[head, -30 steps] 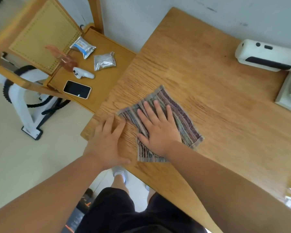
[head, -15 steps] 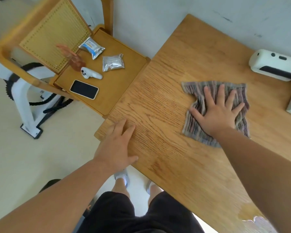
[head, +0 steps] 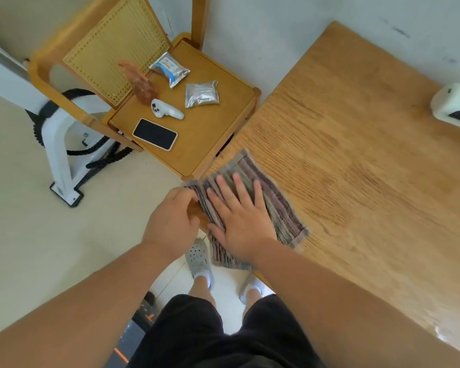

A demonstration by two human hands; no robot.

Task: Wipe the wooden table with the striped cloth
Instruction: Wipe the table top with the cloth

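Note:
The striped cloth (head: 280,212) lies at the near left corner of the wooden table (head: 356,155), and its near edge hangs over the table's rim. My right hand (head: 239,216) presses flat on the cloth with fingers spread. My left hand (head: 171,221) is at the table's corner beside the cloth, its fingers bent against the cloth's left edge. Whether those fingers pinch the cloth is hidden.
A wooden chair (head: 213,144) stands against the table's left side, carrying a phone (head: 155,134), a white controller (head: 166,110) and two foil packets (head: 201,94). A white device (head: 454,107) sits at the table's far right. White equipment (head: 61,144) stands on the floor at the left.
My right hand has swept the cloth from the table's far middle back to the near left corner. My left hand went from lying flat on the corner to bent against the cloth's edge.

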